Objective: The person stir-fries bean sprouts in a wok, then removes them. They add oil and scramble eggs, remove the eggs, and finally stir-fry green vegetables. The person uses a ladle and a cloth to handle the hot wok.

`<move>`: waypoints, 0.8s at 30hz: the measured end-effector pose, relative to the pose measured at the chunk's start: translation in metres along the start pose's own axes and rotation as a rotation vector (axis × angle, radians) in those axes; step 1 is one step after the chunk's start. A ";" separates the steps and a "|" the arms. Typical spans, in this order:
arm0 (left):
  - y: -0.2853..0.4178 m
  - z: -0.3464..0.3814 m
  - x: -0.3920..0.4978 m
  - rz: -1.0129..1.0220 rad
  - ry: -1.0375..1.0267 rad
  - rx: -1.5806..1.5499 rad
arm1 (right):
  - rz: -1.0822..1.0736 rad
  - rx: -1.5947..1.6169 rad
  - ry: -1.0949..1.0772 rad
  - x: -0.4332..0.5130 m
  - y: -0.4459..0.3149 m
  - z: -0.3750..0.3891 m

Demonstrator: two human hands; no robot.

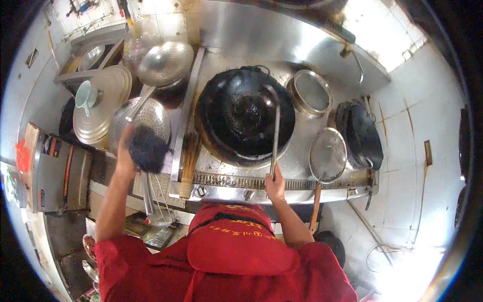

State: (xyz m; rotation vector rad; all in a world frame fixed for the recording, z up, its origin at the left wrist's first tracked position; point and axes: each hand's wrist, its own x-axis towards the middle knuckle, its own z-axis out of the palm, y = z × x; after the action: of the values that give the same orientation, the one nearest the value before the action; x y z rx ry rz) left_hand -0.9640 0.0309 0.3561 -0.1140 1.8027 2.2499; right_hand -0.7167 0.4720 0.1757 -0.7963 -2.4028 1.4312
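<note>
My left hand (126,149) holds a bunched dark cloth (149,149) in front of a perforated metal strainer (154,115). The handle of a second perforated strainer (166,64) ends just above that hand; I cannot tell whether they touch. My right hand (277,185) grips the long metal handle of a cooking utensil (276,136), which reaches over the rim into a black wok (226,109). The utensil's working end is hard to make out against the dark inside. The wok sits on the steel stove (302,151), its inside dark and shiny.
A bamboo wok brush (188,162) lies left of the wok. To the right are a round metal container (313,92), a wooden-handled mesh skimmer (328,154) and dark pans (362,136). A pale green cup (86,94) rests on a lidded pot (113,102). A tap (356,62) projects at back right.
</note>
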 end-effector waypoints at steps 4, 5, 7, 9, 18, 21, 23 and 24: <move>-0.011 0.038 -0.093 0.463 -0.082 0.737 | -0.113 -0.343 -0.091 -0.002 0.015 -0.029; -0.013 0.050 -0.110 0.431 -0.103 0.764 | -0.118 -0.406 -0.114 -0.002 0.009 -0.038; -0.066 0.044 -0.125 0.292 0.022 0.629 | -0.130 -0.452 -0.149 0.000 -0.012 -0.058; -0.110 0.057 -0.121 -0.139 0.045 -0.280 | -0.093 -0.521 -0.204 0.000 -0.034 -0.078; -0.213 0.236 -0.044 -0.565 -0.310 -0.519 | 0.147 -0.257 0.244 -0.162 0.027 -0.128; -0.242 0.260 0.009 -0.777 -0.404 -0.396 | 0.481 -0.119 0.263 -0.279 0.028 -0.140; -0.301 0.227 0.082 -0.731 -0.463 -0.368 | 0.597 -0.196 0.341 -0.366 0.065 -0.118; -0.295 0.235 0.077 -0.735 -0.505 -0.288 | 0.671 -0.117 0.431 -0.413 0.078 -0.108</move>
State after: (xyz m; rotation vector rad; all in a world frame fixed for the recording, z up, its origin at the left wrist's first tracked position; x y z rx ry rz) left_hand -0.9426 0.3290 0.1135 -0.2004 0.9545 1.7650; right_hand -0.3007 0.3498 0.1922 -1.8497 -1.9745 1.1323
